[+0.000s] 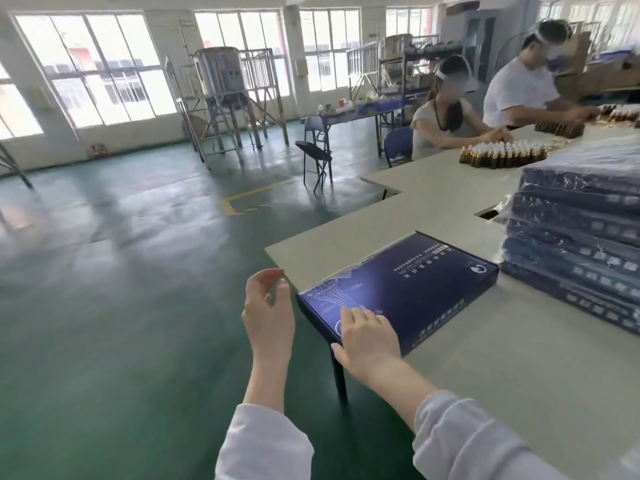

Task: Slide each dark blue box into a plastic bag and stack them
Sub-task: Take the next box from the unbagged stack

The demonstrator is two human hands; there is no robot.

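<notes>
A dark blue box (408, 289) with white line art and text lies flat at the near corner of the grey table (450, 358). A clear plastic bag (377, 261) covers its far part; the near end is bare. My right hand (369, 337) rests on the box's near end, fingers on the lid and thumb at the edge. Beside the box's left corner, over the floor, my left hand (268, 313) hovers with its fingers apart and holds nothing. A stack of several bagged dark blue boxes (581, 244) stands on the table to the right.
Two people sit at the far end of the table beside rows of small brown bottles (502, 155). A gap (488, 213) opens in the tabletop left of the stack. Green floor (138, 271) lies left, with a folding chair (317, 161) and a metal tank (221, 84) beyond.
</notes>
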